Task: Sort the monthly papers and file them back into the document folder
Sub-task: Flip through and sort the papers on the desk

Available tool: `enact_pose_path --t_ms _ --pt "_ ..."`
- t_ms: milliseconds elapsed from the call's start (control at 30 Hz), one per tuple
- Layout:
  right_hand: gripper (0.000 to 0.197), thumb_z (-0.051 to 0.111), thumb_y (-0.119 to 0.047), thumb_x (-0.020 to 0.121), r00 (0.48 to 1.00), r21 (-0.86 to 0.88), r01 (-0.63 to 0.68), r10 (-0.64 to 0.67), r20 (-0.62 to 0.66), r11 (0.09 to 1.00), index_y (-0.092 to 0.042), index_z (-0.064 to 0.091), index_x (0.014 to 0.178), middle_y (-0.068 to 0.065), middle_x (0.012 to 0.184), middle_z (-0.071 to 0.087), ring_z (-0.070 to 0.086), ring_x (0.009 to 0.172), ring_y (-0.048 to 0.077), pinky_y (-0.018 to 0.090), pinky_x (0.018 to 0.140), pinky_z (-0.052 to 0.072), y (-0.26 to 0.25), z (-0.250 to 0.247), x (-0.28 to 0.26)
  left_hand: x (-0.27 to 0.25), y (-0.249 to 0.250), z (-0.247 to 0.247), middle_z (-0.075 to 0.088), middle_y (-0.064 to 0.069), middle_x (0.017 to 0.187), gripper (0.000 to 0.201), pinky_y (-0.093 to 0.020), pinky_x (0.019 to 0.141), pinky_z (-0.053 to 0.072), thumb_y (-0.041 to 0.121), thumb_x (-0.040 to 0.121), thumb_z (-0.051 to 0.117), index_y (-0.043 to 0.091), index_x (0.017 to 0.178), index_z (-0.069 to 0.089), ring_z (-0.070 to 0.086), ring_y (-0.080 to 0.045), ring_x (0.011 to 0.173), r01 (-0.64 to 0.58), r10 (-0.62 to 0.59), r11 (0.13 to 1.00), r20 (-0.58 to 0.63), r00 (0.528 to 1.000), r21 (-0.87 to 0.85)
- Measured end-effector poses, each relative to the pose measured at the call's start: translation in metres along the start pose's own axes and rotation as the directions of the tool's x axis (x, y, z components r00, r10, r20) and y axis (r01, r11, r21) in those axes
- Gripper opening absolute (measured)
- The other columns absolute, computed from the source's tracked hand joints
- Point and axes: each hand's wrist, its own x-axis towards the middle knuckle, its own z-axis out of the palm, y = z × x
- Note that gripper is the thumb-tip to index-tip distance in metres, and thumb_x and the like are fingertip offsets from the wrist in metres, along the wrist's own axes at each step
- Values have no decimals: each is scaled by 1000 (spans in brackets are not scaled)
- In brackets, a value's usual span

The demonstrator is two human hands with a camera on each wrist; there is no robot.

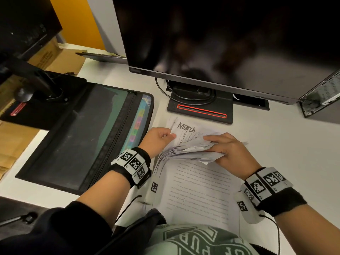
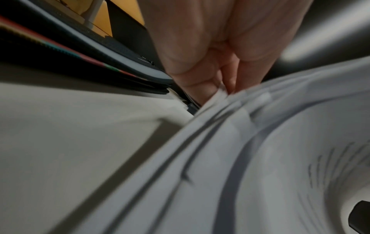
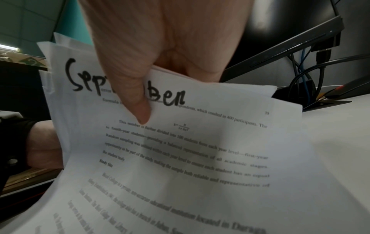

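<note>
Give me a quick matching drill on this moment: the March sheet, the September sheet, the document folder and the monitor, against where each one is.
1. March sheet
2. September sheet
3. document folder
4. monitor

A. lying open on the desk
B. pinched by the left hand
C. standing behind the papers
D. under the right hand's thumb

Pairs: 1-B, 2-D, 3-A, 4-C

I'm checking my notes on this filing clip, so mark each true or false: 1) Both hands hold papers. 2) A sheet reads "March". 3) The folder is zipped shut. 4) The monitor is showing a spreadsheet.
1) True: the left hand pinches a corner and the right hand grips the papers.
2) True: the March sheet.
3) False: the folder lies open.
4) False: the monitor is dark.
</note>
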Motion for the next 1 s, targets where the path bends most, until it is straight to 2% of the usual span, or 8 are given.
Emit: enact_pose_path --t_ms 67,100,233,400,600,733,867,1000 --pt "35 75 2 70 1000 -9 15 -15 -13 1000 -20 75 98 -10 114 58 49 96 19 0 92 26 2 0 0 1 0 1 24 11 94 38 -21 79 39 15 87 66 12 55 43 60 -9 68 27 -28 999 -33 999 -24" --pt "35 75 2 70 1000 -13 21 -21 -16 1000 -20 75 97 -11 114 58 49 95 19 -2 92 24 2 -1 -1 3 -2 2 62 -11 75 36 -21 84 40 15 83 70 13 56 45 62 -14 78 54 -56 998 -44 997 -42" --pt "34 74 0 71 1000 -2 10 -10 -3 1000 -23 75 95 -13 121 50 49 97 19 10 91 31 0 -3 -2 4 -3 4 62 -6 84 31 -28 94 45 17 74 79 3 68 52 55 -14 78 76 -80 993 -56 995 -85" --pt "29 74 -4 74 1000 23 -28 28 9 999 -25 75 93 -13 129 42 50 102 20 17 88 33 -4 -5 -2 2 2 5 33 12 54 40 -15 60 33 11 73 79 14 62 41 35 2 40 55 -62 994 -74 995 -89" --pt "33 73 -4 75 998 12 -48 47 28 999 -28 74 98 -15 132 40 50 104 18 11 88 29 -4 -5 -3 1 4 5 58 1 107 45 -20 84 43 2 77 72 22 106 44 54 -9 99 -39 23 994 -149 989 -103" --pt "35 72 -4 76 998 13 -51 51 27 999 -31 73 98 -15 131 40 52 105 22 20 89 34 -7 -6 -1 -2 6 -1 60 8 108 16 -12 84 42 7 90 59 14 104 60 52 11 99 -137 132 984 -54 990 -115" --pt "31 73 -5 76 997 28 -71 70 16 997 -27 74 98 -15 137 32 49 101 10 13 89 36 -11 -6 1 -6 8 -2 64 1 108 20 -4 88 40 16 89 61 8 107 66 57 0 102 -136 142 976 27 989 -167" --pt "30 73 -3 76 996 48 -84 83 28 995 -22 74 99 -13 134 33 49 98 9 8 88 32 -12 -5 2 0 4 1 65 1 116 20 -16 98 38 19 89 62 10 106 68 57 -8 111 -77 76 997 85 993 13"
